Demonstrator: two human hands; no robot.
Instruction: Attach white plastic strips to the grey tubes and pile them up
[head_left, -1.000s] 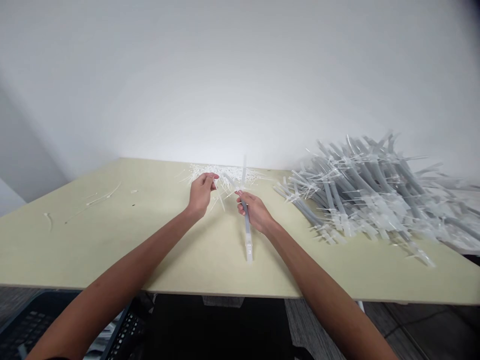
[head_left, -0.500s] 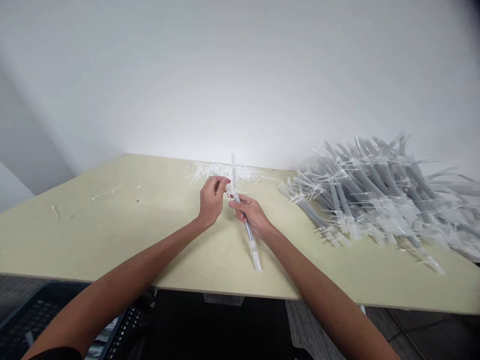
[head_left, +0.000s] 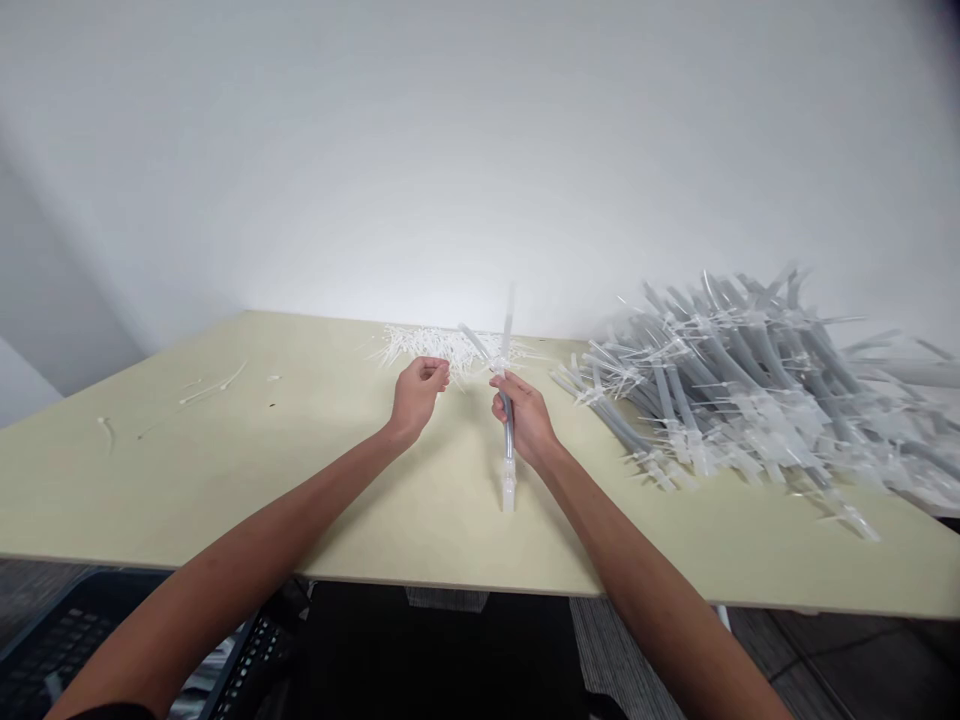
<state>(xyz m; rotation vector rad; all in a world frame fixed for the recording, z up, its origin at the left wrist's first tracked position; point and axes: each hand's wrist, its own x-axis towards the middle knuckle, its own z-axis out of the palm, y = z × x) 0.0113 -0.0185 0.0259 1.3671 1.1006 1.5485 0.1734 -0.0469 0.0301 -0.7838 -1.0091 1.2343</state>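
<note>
Having parted, right grip (head_left: 527, 418) closes round the tube (head_left: 509, 440) and left grip (head_left: 414, 402) pinches, contents unclear, near white ties (head_left: 412, 344).

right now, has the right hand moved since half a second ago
Yes: judged against the heap of grey tubes, the right hand has moved rightward, closer to the heap and away from the left hand.

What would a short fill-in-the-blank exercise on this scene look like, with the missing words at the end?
1. The left hand is apart from the grey tube, which is held in the ____ hand.
2. The pile of thin white strips lies to the ____ of the heap of tubes.
3. The dark basket stands not higher but ____ than the tabletop.

Missing words: right; left; lower.
</note>
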